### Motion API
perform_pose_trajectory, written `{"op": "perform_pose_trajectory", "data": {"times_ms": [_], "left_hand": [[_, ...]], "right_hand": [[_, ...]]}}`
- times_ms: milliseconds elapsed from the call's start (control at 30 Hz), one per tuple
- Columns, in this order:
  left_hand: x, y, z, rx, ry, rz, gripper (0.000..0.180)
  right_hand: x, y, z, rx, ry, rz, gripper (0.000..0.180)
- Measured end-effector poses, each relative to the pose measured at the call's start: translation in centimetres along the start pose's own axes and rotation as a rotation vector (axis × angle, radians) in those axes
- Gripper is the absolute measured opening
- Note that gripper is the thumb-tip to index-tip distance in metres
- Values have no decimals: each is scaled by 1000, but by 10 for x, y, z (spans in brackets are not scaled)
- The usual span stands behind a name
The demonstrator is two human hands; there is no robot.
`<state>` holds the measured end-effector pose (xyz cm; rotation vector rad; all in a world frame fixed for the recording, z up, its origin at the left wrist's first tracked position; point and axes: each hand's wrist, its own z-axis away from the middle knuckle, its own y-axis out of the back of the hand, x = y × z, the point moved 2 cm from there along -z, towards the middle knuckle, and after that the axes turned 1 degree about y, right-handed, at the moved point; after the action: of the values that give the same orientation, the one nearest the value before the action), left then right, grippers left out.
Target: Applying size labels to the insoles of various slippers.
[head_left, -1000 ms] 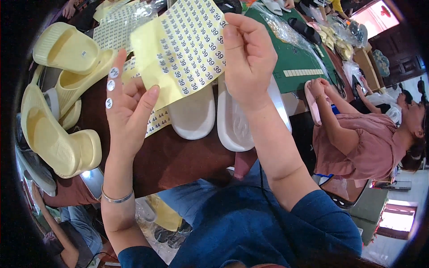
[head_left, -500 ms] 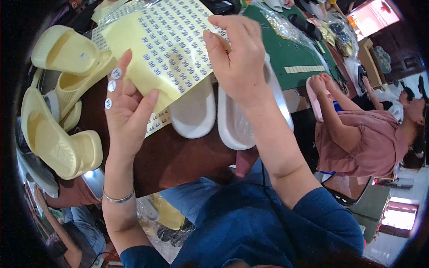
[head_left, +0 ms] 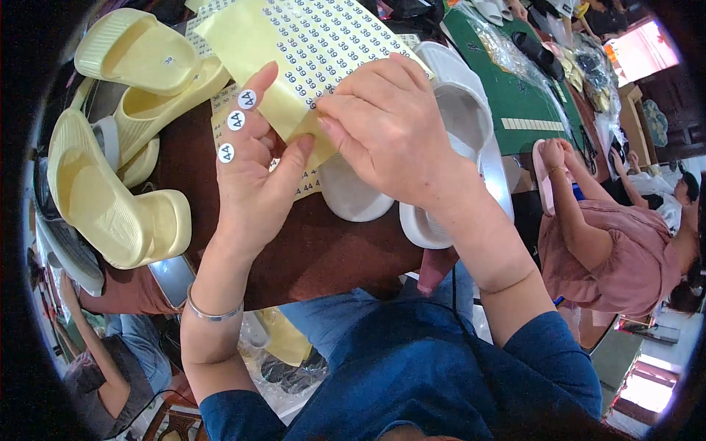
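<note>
My left hand [head_left: 254, 191] pinches the lower edge of a yellow sticker sheet [head_left: 235, 48] printed with rows of small round size labels. Three loose round white stickers [head_left: 235, 120] cling to its fingers. At the sheet's lower right part, my right hand [head_left: 401, 132] has thumb and forefinger closed together against the labels; whether a sticker sits between them is hidden. Beneath the sheet lie a white slide slipper [head_left: 357, 192] and, to its right, a second white slide [head_left: 467, 110]. Another label sheet [head_left: 307, 185] shows partly under my left hand.
Several pale yellow slides [head_left: 103, 206] pile up on the brown table [head_left: 316, 257] at left, with a grey slide [head_left: 73, 253] beside them. A green mat [head_left: 471, 59] bears plastic wrap and a label strip [head_left: 531, 125]. A co-worker in pink [head_left: 610, 250] holds a pink slide at right.
My right hand has come down from the sheet's upper right to its lower edge, near my left thumb. My left hand still grips the sheet. The whole view has shifted slightly.
</note>
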<state>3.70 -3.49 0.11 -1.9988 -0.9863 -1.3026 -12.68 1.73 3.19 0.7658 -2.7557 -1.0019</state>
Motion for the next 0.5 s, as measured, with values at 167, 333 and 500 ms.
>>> {"op": "perform_pose_trajectory", "data": {"times_ms": [167,333,500], "left_hand": [[-2,5,2,4,-26,-152,69],[-3,8,3,56,-195,-535,64],[3,4,2,84,-441,-665,62]], "right_hand": [[2,-2,1,23,14,-54,18],[-3,-2,0,-21,13,-34,19],[-5,-2,1,-59,32,-45,19]]}}
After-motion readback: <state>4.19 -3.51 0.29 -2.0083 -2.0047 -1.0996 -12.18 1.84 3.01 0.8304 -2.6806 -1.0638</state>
